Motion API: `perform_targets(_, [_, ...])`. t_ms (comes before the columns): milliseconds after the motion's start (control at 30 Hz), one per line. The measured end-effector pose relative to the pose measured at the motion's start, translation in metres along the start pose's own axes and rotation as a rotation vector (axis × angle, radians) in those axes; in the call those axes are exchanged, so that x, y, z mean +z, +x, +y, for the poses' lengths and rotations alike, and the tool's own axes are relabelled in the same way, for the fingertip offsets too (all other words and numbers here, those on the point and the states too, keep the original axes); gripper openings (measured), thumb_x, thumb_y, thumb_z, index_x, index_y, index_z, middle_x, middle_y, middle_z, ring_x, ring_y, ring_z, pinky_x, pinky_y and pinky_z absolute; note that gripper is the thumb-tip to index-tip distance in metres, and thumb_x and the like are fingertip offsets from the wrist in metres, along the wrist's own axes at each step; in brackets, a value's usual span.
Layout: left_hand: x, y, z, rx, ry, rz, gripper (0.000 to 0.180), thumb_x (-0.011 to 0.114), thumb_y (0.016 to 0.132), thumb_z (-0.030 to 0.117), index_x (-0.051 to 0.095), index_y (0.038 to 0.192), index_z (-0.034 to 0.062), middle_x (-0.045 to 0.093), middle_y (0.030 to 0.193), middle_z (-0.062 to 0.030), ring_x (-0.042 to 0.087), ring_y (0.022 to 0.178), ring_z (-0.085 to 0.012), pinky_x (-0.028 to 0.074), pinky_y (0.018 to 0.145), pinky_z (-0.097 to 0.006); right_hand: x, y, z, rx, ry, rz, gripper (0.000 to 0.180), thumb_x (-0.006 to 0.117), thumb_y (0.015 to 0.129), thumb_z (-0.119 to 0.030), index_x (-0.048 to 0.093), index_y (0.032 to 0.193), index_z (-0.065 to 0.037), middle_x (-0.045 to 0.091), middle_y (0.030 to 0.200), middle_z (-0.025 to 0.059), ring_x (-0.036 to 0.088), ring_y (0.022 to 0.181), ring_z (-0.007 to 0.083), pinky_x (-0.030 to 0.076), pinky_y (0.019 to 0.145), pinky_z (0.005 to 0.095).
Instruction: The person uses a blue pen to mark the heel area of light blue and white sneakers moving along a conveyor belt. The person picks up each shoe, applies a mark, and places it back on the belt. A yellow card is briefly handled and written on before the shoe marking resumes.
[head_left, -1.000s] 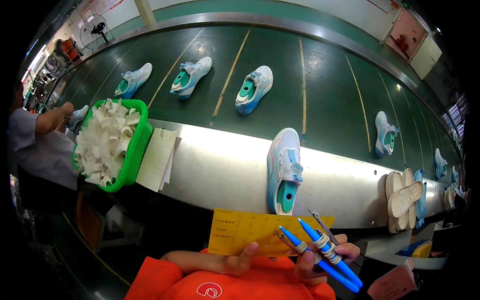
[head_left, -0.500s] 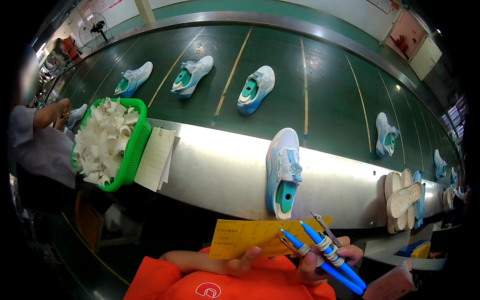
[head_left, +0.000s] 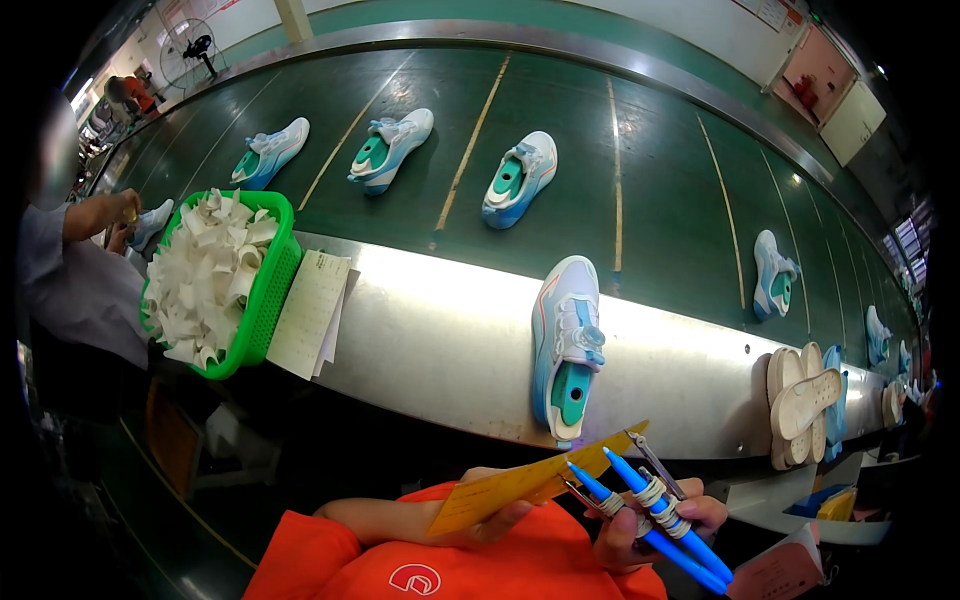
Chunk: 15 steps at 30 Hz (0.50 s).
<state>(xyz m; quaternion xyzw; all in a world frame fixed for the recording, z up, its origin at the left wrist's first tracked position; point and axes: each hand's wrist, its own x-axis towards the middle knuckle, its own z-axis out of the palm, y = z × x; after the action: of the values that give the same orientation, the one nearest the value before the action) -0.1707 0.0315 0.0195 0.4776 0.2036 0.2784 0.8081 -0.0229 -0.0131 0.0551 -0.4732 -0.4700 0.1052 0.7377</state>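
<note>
Left hand (LH) [head_left: 490, 525] grasps a yellow card [head_left: 535, 480], thumb on the near face, other fingers behind; card's tilted, R end higher, held low in front of the orange shirt [head_left: 340, 555]. Right hand (RH) [head_left: 622, 542] grips a bunch — two blue pens [head_left: 627, 472] plus a silver compass [head_left: 655, 460], tips aimed far & L, w/ pale bands [head_left: 660, 502] wrapped round the pens. Card's far R corner is right by the compass tip; can't tell if they touch.

Just beyond the card, a white-and-blue sneaker [head_left: 568, 320] sits on the metal ledge [head_left: 450, 330], toe far, heel near, teal insert [head_left: 572, 392] inside; no hand's on it. Past the ledge, the dark green conveyor belt [head_left: 660, 150] carries similar sneakers [head_left: 520, 180]: several L, others R.

L side: green basket [head_left: 268, 300] full of whitish scraps [head_left: 205, 285], w/ a handwritten sheet [head_left: 308, 315] just R of it. R side: stacked beige soles [head_left: 805, 405] on the ledge; pink booklet [head_left: 775, 570] lower down, near RH. Far L, a co-worker [head_left: 80, 285] in a pale top — hands near another sneaker; grip there's too small to tell.
</note>
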Motion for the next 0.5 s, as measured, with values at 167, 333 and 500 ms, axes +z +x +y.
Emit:
perform_targets(167, [-0.001, -0.001, 0.000, 0.020, -0.006, -0.002, 0.035, 0.040, 0.093, 0.034, 0.049, 0.111, 0.0054, 0.060, 0.096, -0.0070, 0.058, 0.080, -0.0169, 0.047, 0.065, -0.026, -0.021, 0.001, 0.001, -0.017, -0.149, -0.219, 0.050, 0.067, 0.072, -0.012, 0.027, 0.101, -0.007, 0.043, 0.082, 0.0085, 0.060, 0.063, 0.0135, 0.058, 0.049, 0.0274])
perform_targets(333, [-0.002, -0.003, -0.002, 0.028, 0.019, -0.003, 0.034, 0.040, 0.094, 0.034, 0.049, 0.110, 0.0056, 0.060, 0.095, -0.0068, 0.058, 0.080, -0.0168, 0.047, 0.065, -0.026, 0.002, -0.001, -0.005, 0.041, -0.043, 0.003, 0.049, 0.067, 0.073, -0.012, 0.027, 0.101, -0.007, 0.043, 0.083, 0.0084, 0.060, 0.063, 0.0157, 0.058, 0.050, 0.0280])
perform_targets(500, [-0.007, -0.013, -0.005, 0.114, 0.120, 0.095, 0.034, 0.040, 0.094, 0.034, 0.050, 0.110, 0.0057, 0.060, 0.095, -0.0066, 0.058, 0.079, -0.0168, 0.047, 0.065, -0.027, -0.003, -0.004, -0.002, 0.044, -0.048, -0.079, 0.049, 0.068, 0.073, -0.013, 0.028, 0.101, -0.007, 0.044, 0.085, 0.0090, 0.061, 0.060, 0.0182, 0.057, 0.049, 0.0286])
